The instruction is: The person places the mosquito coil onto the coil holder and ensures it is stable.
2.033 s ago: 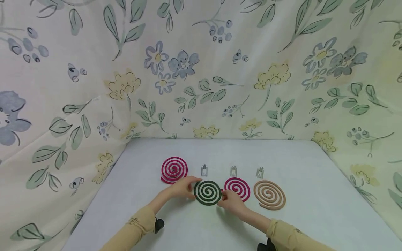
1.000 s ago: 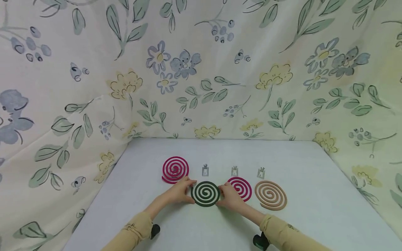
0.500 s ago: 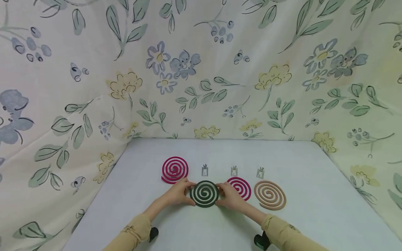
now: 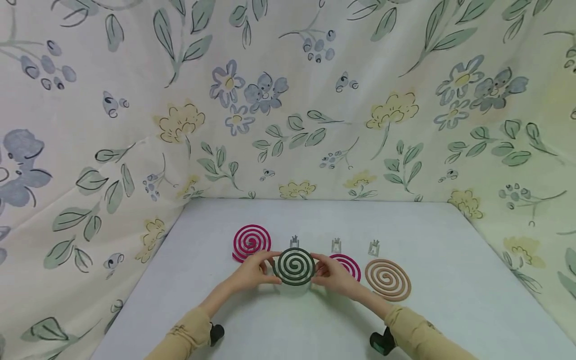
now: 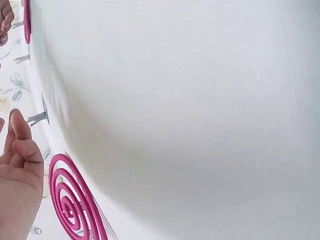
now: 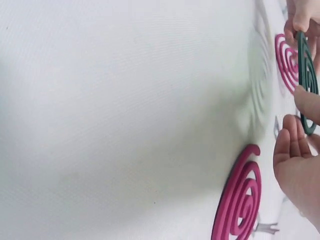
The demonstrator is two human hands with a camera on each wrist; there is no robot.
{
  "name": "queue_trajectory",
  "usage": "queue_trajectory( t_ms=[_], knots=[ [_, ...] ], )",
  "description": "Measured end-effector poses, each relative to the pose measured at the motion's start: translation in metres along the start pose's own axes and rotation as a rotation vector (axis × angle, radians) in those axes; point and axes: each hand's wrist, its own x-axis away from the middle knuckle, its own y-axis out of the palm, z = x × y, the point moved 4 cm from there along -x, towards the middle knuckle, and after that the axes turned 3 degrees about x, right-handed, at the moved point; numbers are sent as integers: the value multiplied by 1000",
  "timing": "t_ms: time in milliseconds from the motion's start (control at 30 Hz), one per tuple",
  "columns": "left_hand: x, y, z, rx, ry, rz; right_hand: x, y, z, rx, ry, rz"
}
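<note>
A dark green mosquito coil (image 4: 294, 265) is raised off the table between both hands, its flat face tilted toward the head camera. My left hand (image 4: 253, 270) pinches its left edge between thumb and fingers. On the opposite edge my right hand (image 4: 336, 278) grips it the same way; the right wrist view shows the green coil (image 6: 302, 70) almost edge-on. Just behind it stands a small metal coil stand (image 4: 294, 240), its lower part hidden by the coil. In the left wrist view a few fingers of the left hand (image 5: 20, 175) show, but the green coil is out of sight.
A pink coil (image 4: 252, 243) sits over a stand at left, partly behind the left hand. Another pink coil (image 4: 353, 261) lies partly behind the right hand, with a tan coil (image 4: 385, 278) beside it. Two more metal stands (image 4: 336, 241) line up behind them on the white table (image 4: 450, 280).
Both hands drew the green coil slightly left and nearer, held it low, then raised it and moved it toward the metal stand behind. The other coils stay put.
</note>
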Motion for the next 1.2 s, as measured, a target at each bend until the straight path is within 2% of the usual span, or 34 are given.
queue_trajectory(
  t_ms=[33,133,267,433,567,667,800,967,1033,1200],
  knots=[
    [-1,-1,0,19,17,-2,0,-1,-1,-26,3,-2],
    [-2,-3,0,91,18,-16,1,-5,-4,-112,22,-12],
    [-3,-6,4,195,-19,-42,1,-9,-10,-187,47,-5],
    [-5,-7,11,321,-51,-51,-1,-12,-15,-217,71,46],
    [-8,-7,14,395,-87,-30,-5,-13,-18,-252,134,120],
    [-11,-7,15,428,-101,7,-8,-15,-20,-312,191,201],
    [-16,-7,16,491,-138,102,-12,-16,-19,-408,252,285],
    [-21,-5,13,592,-216,246,-17,-16,-18,-495,249,323],
    [-24,-3,11,614,-222,283,-20,-16,-17,-518,249,338],
    [-32,3,10,646,-185,347,-27,-15,-13,-578,284,381]
  ],
)
